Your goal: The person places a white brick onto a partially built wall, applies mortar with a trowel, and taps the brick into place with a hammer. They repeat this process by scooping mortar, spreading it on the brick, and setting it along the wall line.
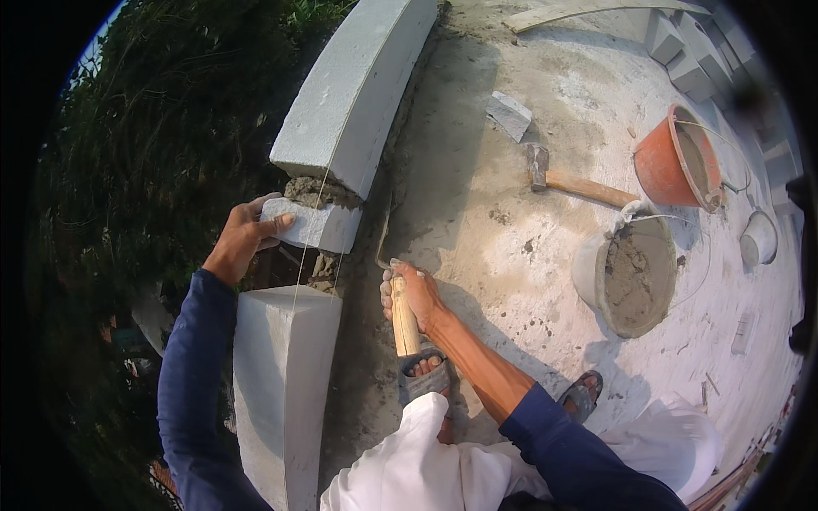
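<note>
My left hand (245,234) grips the outer end of a small cut block (319,226), thumb on top. The small block sits in the gap between a long white block (358,94) beyond it and another white block (285,366) nearer me. Grey mortar (319,189) fills the joint on its far side, and some rough mortar (324,268) shows on its near side. In my right hand (416,294) is a trowel by its wooden handle (403,319). The trowel's thin metal part points away from me beside the wall, seen nearly edge-on.
A string line (300,266) runs along the wall. On the floor lie a hammer (588,187) and a block offcut (509,115). To the right stand a mortar bucket (588,272), an orange bucket (656,166) and a small pail (755,240). Stacked blocks (688,72) are at far right.
</note>
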`<control>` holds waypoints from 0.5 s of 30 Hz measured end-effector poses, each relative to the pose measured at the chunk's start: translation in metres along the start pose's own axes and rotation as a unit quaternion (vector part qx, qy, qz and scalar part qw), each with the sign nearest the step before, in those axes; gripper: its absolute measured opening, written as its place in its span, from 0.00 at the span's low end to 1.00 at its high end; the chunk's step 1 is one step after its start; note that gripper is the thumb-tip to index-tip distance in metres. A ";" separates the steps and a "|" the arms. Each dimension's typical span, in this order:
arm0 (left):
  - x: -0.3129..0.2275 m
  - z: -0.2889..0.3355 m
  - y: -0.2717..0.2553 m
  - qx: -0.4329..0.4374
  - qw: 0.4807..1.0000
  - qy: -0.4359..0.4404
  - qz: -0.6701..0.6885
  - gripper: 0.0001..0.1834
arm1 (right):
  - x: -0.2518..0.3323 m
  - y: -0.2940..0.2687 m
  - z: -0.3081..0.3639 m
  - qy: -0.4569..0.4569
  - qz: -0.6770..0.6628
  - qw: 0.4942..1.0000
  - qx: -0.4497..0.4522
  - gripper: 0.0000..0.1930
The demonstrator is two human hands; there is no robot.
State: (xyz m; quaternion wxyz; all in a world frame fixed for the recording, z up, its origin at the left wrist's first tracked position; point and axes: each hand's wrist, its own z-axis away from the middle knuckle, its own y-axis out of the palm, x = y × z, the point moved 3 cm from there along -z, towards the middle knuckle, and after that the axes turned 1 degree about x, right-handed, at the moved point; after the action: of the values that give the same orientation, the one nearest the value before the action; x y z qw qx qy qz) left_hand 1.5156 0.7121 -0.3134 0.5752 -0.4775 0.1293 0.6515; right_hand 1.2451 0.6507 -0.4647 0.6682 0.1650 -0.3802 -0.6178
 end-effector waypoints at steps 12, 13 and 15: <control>0.007 -0.002 0.000 0.001 1.000 0.006 0.028 0.46 | 0.070 0.024 -0.071 -0.053 -0.022 0.998 0.017 0.12; 0.006 -0.002 0.001 0.002 0.999 -0.001 0.038 0.46 | 0.061 0.022 -0.068 -0.045 -0.036 0.998 0.016 0.12; 0.004 -0.002 0.001 -0.001 0.999 0.007 0.047 0.44 | 0.043 0.015 -0.052 -0.025 -0.057 0.998 0.014 0.12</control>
State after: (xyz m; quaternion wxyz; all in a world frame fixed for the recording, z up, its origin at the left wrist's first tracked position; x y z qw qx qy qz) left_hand 1.5157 0.7130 -0.3180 0.5425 -0.4760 0.1549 0.6746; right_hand 1.2901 0.6000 -0.4755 0.6198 0.1800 -0.3952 -0.6536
